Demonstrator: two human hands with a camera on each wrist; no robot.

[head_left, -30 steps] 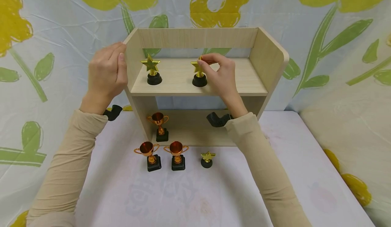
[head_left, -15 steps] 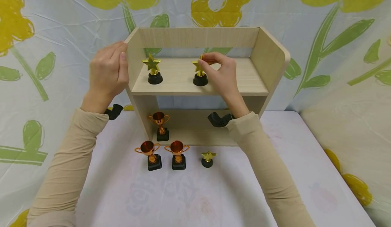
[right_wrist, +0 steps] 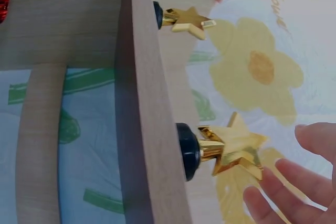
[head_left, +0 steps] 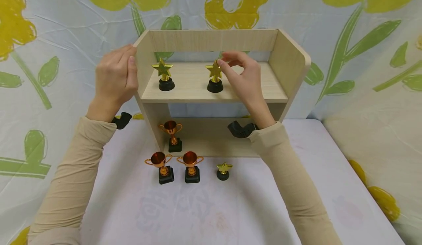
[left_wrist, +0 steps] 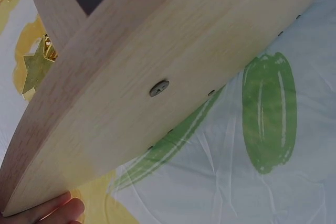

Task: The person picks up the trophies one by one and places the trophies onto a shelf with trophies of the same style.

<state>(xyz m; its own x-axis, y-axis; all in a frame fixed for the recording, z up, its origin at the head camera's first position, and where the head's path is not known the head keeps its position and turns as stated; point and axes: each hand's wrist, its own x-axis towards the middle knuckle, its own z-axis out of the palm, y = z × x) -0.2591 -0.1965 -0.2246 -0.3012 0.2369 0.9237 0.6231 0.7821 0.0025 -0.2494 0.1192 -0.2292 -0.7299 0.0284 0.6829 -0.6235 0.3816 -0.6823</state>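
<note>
In the head view, my left hand (head_left: 116, 73) grips the top front corner of the left side panel of a light wooden shelf (head_left: 214, 100). Its fingertips (left_wrist: 63, 209) show at the panel's edge in the left wrist view. My right hand (head_left: 245, 74) is beside a gold star trophy (head_left: 215, 85) standing upright on the upper board. Thumb and fingers are spread apart next to the star's tip, holding nothing; the right wrist view shows the fingers (right_wrist: 289, 192) close by the star (right_wrist: 239, 148). Another gold star trophy (head_left: 166, 85) stands at the upper board's left.
A bronze cup trophy (head_left: 175, 145) stands at the left of the lower board. On the white table (head_left: 184, 215), in front of the shelf, are two bronze cup trophies (head_left: 166, 175) and a gold star trophy (head_left: 222, 174). A flowered cloth (head_left: 349, 54) hangs behind.
My right hand has let go of the star trophy and drawn slightly right, its thumb and fingers parting. The trophy stays in place. My left hand has not moved.
</note>
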